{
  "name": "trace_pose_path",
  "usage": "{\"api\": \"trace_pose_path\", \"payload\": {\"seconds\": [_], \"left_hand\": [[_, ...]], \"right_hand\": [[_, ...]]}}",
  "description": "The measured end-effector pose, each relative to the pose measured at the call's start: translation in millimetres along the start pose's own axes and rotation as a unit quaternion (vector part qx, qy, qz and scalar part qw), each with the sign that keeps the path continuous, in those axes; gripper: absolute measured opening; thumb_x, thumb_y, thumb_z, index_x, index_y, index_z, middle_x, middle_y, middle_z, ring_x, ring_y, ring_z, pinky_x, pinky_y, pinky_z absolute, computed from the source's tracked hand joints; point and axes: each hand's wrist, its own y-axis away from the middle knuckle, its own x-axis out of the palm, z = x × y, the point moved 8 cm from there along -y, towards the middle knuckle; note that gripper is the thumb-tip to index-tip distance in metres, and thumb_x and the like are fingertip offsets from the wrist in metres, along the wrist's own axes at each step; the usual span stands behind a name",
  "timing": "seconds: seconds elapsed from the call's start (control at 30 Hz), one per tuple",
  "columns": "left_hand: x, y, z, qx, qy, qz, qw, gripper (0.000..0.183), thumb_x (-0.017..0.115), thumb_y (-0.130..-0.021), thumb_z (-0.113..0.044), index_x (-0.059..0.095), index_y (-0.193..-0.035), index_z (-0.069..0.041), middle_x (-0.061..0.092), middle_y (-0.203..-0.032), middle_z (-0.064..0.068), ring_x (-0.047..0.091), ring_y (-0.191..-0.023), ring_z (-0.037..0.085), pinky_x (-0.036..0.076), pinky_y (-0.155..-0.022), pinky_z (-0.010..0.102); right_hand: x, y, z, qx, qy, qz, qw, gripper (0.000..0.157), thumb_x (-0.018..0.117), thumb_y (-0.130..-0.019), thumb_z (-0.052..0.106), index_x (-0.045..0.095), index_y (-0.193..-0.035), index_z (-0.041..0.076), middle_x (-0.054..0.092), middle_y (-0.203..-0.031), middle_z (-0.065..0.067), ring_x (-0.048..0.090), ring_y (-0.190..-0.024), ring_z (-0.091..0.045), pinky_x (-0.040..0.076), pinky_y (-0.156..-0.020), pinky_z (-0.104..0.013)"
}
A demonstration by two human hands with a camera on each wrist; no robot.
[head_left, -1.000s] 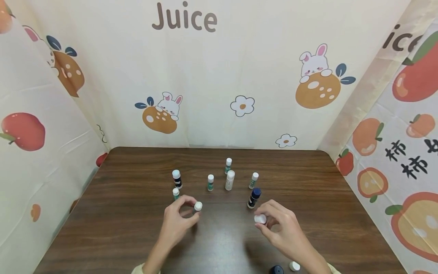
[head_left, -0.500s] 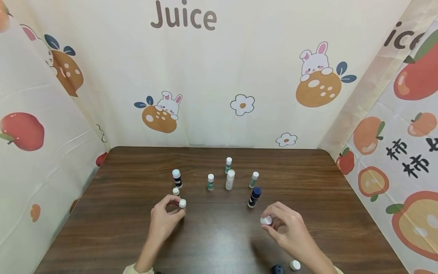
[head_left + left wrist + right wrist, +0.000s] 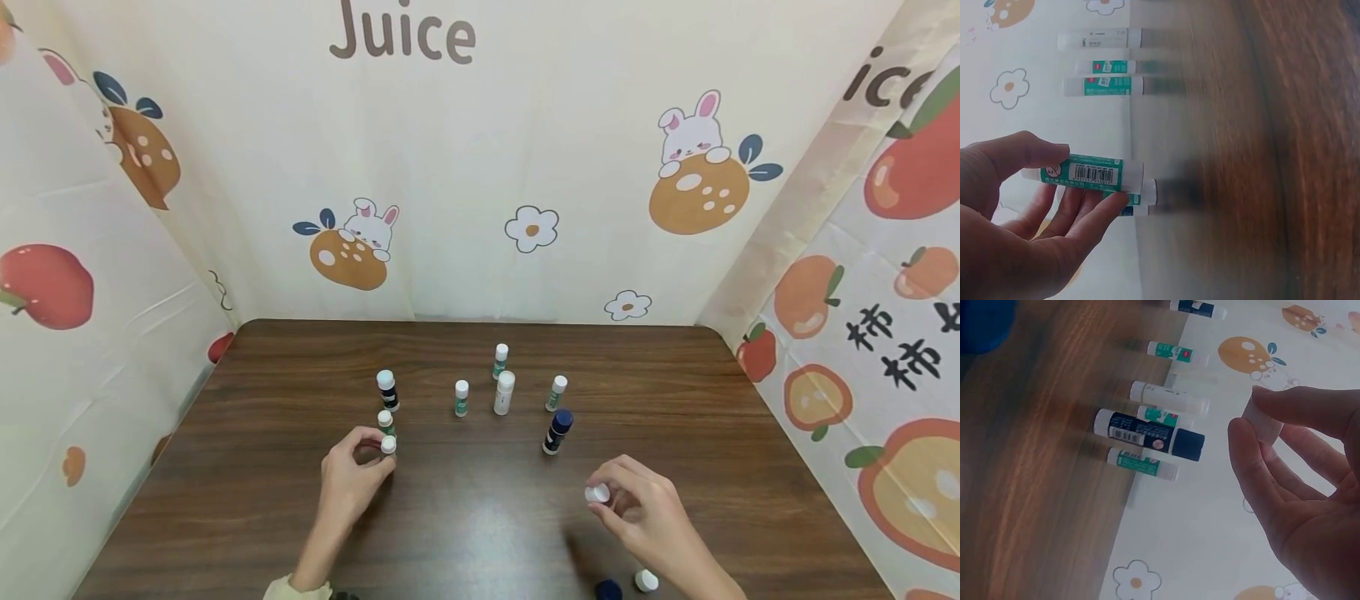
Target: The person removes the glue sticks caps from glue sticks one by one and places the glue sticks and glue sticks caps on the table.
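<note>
My left hand (image 3: 348, 475) grips a green-labelled glue stick (image 3: 1091, 173) between thumb and fingers. In the head view its white round top (image 3: 388, 445) faces up, right in front of another green glue stick (image 3: 386, 422) on the table. Behind that one stands a dark-labelled glue stick (image 3: 387, 392) with a white cap. On the right, my right hand (image 3: 651, 510) pinches a small white cap (image 3: 1262, 422) between thumb and fingertips, raised over the table. Beyond this hand stands a navy glue stick (image 3: 557, 433) with a blue cap.
Across the table's middle stand a white glue stick (image 3: 504, 395) and several small green ones, such as a green glue stick (image 3: 461, 400). A dark blue cap (image 3: 608, 590) and a white cap (image 3: 646, 581) lie at the near edge. Printed cloth (image 3: 450, 167) encloses the back and sides.
My left hand has moved left with its glue stick, up to the green one standing there. My right hand has drawn back slightly right and nearer with the white cap.
</note>
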Motion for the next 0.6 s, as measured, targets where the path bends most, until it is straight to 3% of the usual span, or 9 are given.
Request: {"api": "trace_pose_path", "payload": {"seconds": [0.37, 0.6], "left_hand": [[-1.6, -0.4, 6.8, -0.011, -0.027, 0.007, 0.9995, 0.022, 0.073, -0.072, -0.004, 0.065, -0.091, -0.008, 0.069, -0.09, 0.006, 0.064, -0.089, 0.024, 0.04, -0.08, 0.037], [-1.4, -1.1, 10.5, -0.018, -0.029, 0.009, 0.9994, 0.024, 0.074, -0.072, -0.004, 0.063, -0.093, -0.007, 0.068, -0.09, 0.007, 0.064, -0.088, 0.024, 0.039, -0.083, 0.039]], "right_hand": [[-4.6, 17, -18, 0.022, 0.019, -0.01, 1.0, 0.041, 0.079, -0.059, -0.014, 0.063, -0.086, 0.012, 0.059, -0.081, 0.007, 0.054, -0.061, -0.002, 0.047, -0.05, -0.016], [-5.6, 30, -37, 0.081, 0.035, -0.001, 0.996, 0.042, 0.08, -0.059, -0.013, 0.063, -0.086, 0.015, 0.058, -0.08, 0.01, 0.053, -0.062, -0.001, 0.049, -0.049, -0.022]]}}
